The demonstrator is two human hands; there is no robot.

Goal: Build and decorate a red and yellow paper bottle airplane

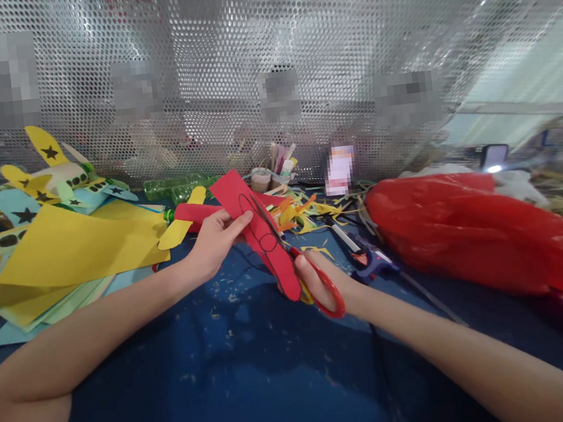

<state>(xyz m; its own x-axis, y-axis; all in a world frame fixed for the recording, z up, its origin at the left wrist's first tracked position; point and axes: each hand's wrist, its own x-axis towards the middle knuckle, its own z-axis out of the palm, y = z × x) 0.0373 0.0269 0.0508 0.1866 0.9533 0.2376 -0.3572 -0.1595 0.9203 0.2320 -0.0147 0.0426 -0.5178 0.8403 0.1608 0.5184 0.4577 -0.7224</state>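
A strip of red paper [266, 242] with a propeller-like outline and a circle drawn in black hangs over the table, its lower end rounded. My left hand [221, 237] pinches its left edge between thumb and fingers. In my right hand [321, 277] are scissors [331, 294] with red and yellow handles, thumb through the red loop. Their blades lie along the right edge of the paper; how far apart they are is hard to tell. Behind my left hand lies a bottle wrapped in red paper [192, 214] with a yellow paper wing [182, 218].
Yellow sheets [84, 248] and paper-covered bottle planes [69, 176] pile up at left. Paper scraps [306, 212], a phone [340, 171] and a glue gun [374, 258] lie beyond my hands. A red plastic bag [465, 238] fills the right. Perforated metal [226, 62] stands behind the blue table [220, 392].
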